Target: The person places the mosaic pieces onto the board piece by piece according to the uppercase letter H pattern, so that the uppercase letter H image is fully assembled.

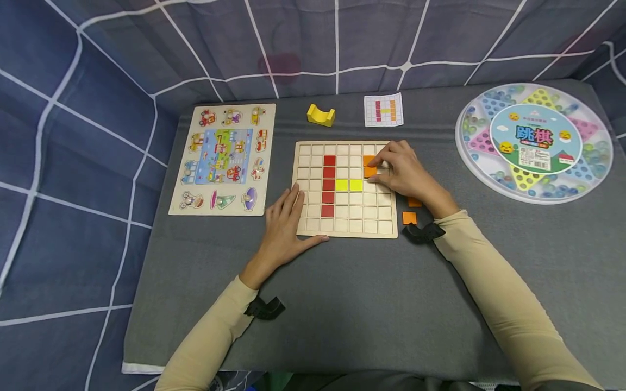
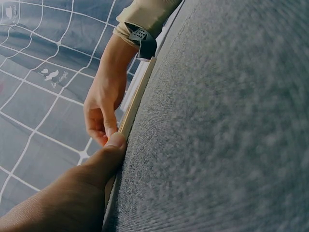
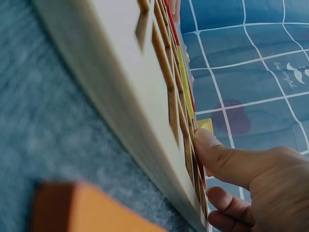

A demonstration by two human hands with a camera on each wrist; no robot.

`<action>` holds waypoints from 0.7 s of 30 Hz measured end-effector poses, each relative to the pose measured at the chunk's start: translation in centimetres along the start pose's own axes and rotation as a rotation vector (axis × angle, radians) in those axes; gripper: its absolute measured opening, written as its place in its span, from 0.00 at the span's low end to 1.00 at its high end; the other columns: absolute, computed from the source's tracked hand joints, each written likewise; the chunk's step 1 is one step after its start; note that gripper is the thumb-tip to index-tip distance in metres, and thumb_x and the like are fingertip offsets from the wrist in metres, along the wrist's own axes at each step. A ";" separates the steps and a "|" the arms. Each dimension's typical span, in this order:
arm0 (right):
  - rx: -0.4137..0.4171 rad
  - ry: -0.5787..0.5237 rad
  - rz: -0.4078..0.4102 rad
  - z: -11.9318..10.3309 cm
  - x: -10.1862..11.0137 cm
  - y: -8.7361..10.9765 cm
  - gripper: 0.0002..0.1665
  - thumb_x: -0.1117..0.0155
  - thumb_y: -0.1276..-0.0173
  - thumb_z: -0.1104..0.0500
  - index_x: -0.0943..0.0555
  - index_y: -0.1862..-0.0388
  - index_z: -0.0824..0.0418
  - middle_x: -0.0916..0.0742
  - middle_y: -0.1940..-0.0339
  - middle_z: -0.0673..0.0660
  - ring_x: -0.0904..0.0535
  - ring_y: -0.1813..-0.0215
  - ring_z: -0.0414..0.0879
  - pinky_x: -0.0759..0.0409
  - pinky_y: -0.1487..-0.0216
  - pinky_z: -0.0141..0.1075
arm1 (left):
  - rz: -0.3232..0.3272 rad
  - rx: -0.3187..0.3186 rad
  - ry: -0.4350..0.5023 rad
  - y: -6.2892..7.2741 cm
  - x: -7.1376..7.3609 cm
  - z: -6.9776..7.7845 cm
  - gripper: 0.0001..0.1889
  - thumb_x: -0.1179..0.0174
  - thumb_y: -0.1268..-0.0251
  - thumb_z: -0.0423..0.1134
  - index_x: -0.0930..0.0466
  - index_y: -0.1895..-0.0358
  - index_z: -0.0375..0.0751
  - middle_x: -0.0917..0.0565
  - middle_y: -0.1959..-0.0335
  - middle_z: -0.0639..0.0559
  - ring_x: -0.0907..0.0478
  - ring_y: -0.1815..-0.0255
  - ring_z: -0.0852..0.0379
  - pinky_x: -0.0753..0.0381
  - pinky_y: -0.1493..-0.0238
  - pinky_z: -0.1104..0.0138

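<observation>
A wooden grid board (image 1: 313, 225) lies in the middle of the table. A column of several red tiles (image 1: 328, 184) fills squares left of its centre, and two yellow tiles (image 1: 349, 185) run rightward from it. My left hand (image 1: 282, 228) rests on the board's left and front edges, fingers straight and thumb along the near rim. Over the upper right squares, my right hand (image 1: 403, 171) pinches an orange tile (image 1: 370, 172) between thumb and fingertips, close on the board. Just beyond it another orange tile (image 1: 368, 160) sits in a square, partly covered by the fingers.
Loose orange tiles (image 1: 409, 218) lie right of the board, one partly under the right wrist. Behind the board are a pattern card (image 1: 383, 120) and a yellow curved block (image 1: 320, 115). A picture puzzle (image 1: 220, 206) lies left; a round Chinese checkers set (image 1: 535, 136) lies right.
</observation>
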State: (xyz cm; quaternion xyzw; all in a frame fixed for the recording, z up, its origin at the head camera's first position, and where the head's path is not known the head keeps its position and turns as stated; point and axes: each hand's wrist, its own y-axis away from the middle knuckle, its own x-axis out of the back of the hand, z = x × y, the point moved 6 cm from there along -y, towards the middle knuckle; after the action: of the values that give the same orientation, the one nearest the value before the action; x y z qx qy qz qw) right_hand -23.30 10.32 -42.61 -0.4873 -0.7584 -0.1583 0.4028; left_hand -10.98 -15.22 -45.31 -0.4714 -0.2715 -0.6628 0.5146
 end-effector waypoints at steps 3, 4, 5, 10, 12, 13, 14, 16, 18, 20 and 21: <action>-0.005 0.005 -0.004 0.0 -0.1 0.0 0.17 0.21 0.47 0.57 0.14 0.59 0.60 0.21 0.58 0.59 0.33 0.50 0.56 0.41 0.45 0.52 | 0.004 -0.002 -0.006 0.0 0.0 0.0 0.60 0.29 0.55 0.67 0.46 0.24 0.34 0.48 0.21 0.40 0.51 0.22 0.40 0.48 0.33 0.41; -0.007 0.004 -0.006 0.0 -0.1 0.0 0.17 0.21 0.47 0.57 0.14 0.59 0.60 0.21 0.58 0.59 0.33 0.50 0.56 0.41 0.45 0.52 | 0.005 -0.003 -0.007 0.0 0.0 0.0 0.60 0.29 0.55 0.67 0.46 0.24 0.33 0.48 0.21 0.40 0.51 0.22 0.39 0.48 0.33 0.41; -0.008 0.006 -0.006 0.0 -0.1 0.0 0.17 0.21 0.47 0.57 0.14 0.59 0.60 0.21 0.58 0.59 0.34 0.50 0.56 0.41 0.45 0.52 | 0.006 -0.004 -0.007 0.0 0.0 0.0 0.60 0.29 0.55 0.66 0.46 0.24 0.33 0.48 0.21 0.40 0.51 0.22 0.39 0.48 0.33 0.41; -0.002 0.011 -0.004 -0.1 -0.1 0.0 0.18 0.20 0.47 0.57 0.14 0.59 0.60 0.21 0.58 0.59 0.33 0.50 0.56 0.41 0.45 0.52 | 0.010 -0.007 -0.003 0.1 0.1 0.1 0.60 0.29 0.55 0.66 0.46 0.24 0.33 0.48 0.21 0.39 0.51 0.22 0.39 0.48 0.33 0.41; 0.003 0.014 -0.002 -0.2 0.0 0.0 0.18 0.20 0.48 0.57 0.14 0.59 0.60 0.21 0.58 0.59 0.33 0.50 0.56 0.41 0.46 0.52 | 0.009 -0.006 -0.002 0.0 0.1 0.1 0.60 0.29 0.55 0.66 0.46 0.24 0.33 0.48 0.21 0.40 0.51 0.22 0.39 0.48 0.33 0.41; 0.006 0.016 -0.001 -0.2 0.0 0.0 0.18 0.20 0.48 0.57 0.14 0.59 0.60 0.21 0.58 0.59 0.33 0.50 0.56 0.41 0.46 0.52 | 0.008 -0.006 -0.002 0.0 0.1 0.1 0.60 0.29 0.55 0.66 0.46 0.24 0.33 0.48 0.21 0.40 0.51 0.22 0.39 0.48 0.33 0.41; 0.006 0.017 -0.001 -0.2 0.0 0.0 0.18 0.20 0.48 0.57 0.14 0.59 0.60 0.21 0.58 0.59 0.33 0.50 0.56 0.41 0.46 0.52 | 0.006 -0.006 -0.001 0.0 0.1 0.1 0.60 0.29 0.55 0.66 0.46 0.24 0.33 0.48 0.21 0.40 0.51 0.22 0.39 0.48 0.33 0.41; 0.004 0.021 -0.002 -0.3 0.0 0.0 0.18 0.20 0.48 0.57 0.14 0.59 0.60 0.21 0.58 0.59 0.33 0.50 0.57 0.41 0.46 0.52 | 0.004 -0.008 -0.001 0.0 0.1 0.1 0.60 0.29 0.55 0.66 0.46 0.24 0.33 0.48 0.21 0.39 0.51 0.22 0.39 0.48 0.33 0.41; 0.002 0.026 -0.004 -0.3 0.0 0.0 0.18 0.20 0.48 0.57 0.14 0.59 0.60 0.21 0.58 0.59 0.33 0.50 0.57 0.40 0.46 0.52 | 0.000 -0.010 0.000 0.0 0.1 0.1 0.60 0.30 0.54 0.67 0.47 0.24 0.33 0.49 0.21 0.39 0.51 0.22 0.39 0.48 0.33 0.41; 0.000 0.028 -0.006 -0.3 0.0 0.0 0.18 0.20 0.48 0.56 0.14 0.58 0.60 0.21 0.58 0.59 0.34 0.50 0.57 0.40 0.46 0.52 | -0.004 -0.011 0.001 0.0 0.1 0.0 0.60 0.33 0.53 0.70 0.47 0.24 0.33 0.49 0.21 0.39 0.52 0.22 0.39 0.48 0.33 0.40; 0.000 0.027 -0.006 -0.3 0.0 0.0 0.19 0.20 0.48 0.56 0.14 0.58 0.60 0.21 0.58 0.59 0.34 0.50 0.57 0.40 0.47 0.52 | -0.005 -0.013 0.001 0.0 0.1 0.0 0.60 0.34 0.52 0.71 0.47 0.24 0.33 0.49 0.21 0.39 0.52 0.22 0.39 0.48 0.33 0.40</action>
State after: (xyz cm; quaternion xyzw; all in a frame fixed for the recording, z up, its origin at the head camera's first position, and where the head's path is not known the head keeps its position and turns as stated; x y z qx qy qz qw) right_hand -23.15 10.12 -42.45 -0.4830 -0.7542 -0.1663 0.4126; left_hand -10.98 -15.25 -45.21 -0.4735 -0.2682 -0.6662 0.5100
